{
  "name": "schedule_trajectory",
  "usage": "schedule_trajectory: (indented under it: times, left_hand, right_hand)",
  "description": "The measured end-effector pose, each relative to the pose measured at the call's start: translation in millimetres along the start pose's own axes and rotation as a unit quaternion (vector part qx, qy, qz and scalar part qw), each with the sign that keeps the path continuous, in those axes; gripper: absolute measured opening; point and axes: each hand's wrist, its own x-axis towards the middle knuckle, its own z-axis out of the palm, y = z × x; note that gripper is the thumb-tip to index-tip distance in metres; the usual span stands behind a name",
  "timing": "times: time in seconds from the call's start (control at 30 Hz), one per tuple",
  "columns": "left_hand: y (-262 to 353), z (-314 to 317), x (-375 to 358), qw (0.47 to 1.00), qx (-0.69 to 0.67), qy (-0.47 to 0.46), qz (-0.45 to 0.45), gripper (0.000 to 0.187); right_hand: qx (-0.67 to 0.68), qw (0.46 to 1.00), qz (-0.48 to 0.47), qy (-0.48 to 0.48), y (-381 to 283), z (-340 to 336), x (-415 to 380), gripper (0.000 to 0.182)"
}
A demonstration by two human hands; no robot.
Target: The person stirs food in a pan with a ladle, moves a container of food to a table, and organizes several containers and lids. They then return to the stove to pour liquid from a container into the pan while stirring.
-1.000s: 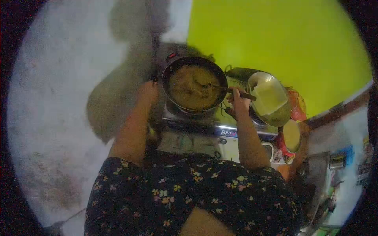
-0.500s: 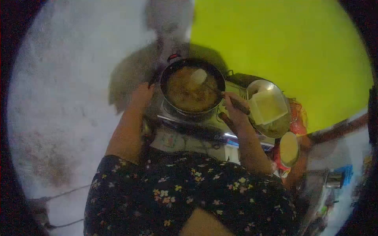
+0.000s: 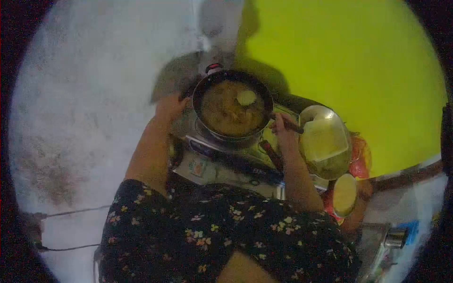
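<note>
A dark round wok (image 3: 196,115) sits on the stove, holding brownish food with soupy liquid and lumps. My left hand (image 3: 172,105) is closed at the wok's left side, around what looks like its dark side handle; the fingers are partly hidden. With closed fingers, my right hand (image 3: 285,127) grips the dark handle of a spatula at the wok's right edge. The pale, rounded spatula head (image 3: 246,97) lies in the food, right of the middle. Below the right hand, a reddish-brown handle (image 3: 271,153) sticks out beside my wrist; what it belongs to is hidden.
To the right stands a metal bowl (image 3: 325,172) with a pale square container (image 3: 325,139) in it. Nearer me are a round, pale-topped container (image 3: 345,195) and a red packet (image 3: 360,158). The stove (image 3: 226,160) stands against grey and lime-green walls.
The spatula head has shifted a little right and towards me within the wok. My right hand still grips its handle, and my left hand stays at the wok's side. The view has shifted slightly.
</note>
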Motion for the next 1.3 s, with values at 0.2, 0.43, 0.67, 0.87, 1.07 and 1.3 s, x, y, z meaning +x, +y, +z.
schedule_trajectory:
  times: [0.2, 0.43, 0.67, 0.87, 1.07, 1.3]
  left_hand:
    - [-12, 12, 5, 0.998, 0.050, 0.030, 0.027, 0.060]
    - [-16, 20, 10, 0.997, 0.040, 0.053, 0.036, 0.061]
    - [13, -2, -5, 0.997, 0.042, 0.067, 0.026, 0.058]
    - [9, -2, 1, 0.999, 0.031, -0.001, -0.006, 0.057]
    - [2, 1, 1, 0.998, 0.044, 0.035, 0.018, 0.057]
    - [-6, 8, 9, 0.998, 0.039, 0.039, 0.032, 0.058]
  right_hand:
    - [0.158, 0.983, 0.097, 0.005, -13, 13, 13, 0.037]
    - [0.167, 0.978, 0.127, 0.008, -11, 10, 20, 0.029]
    - [0.169, 0.980, 0.107, -0.021, -68, -3, 8, 0.023]
    - [-0.002, 0.976, -0.219, 0.022, -67, 4, 0, 0.018]
    - [0.020, 0.964, -0.255, -0.069, -84, -12, -2, 0.029]
    - [-0.008, 0.963, -0.261, -0.062, -80, -10, -2, 0.028]
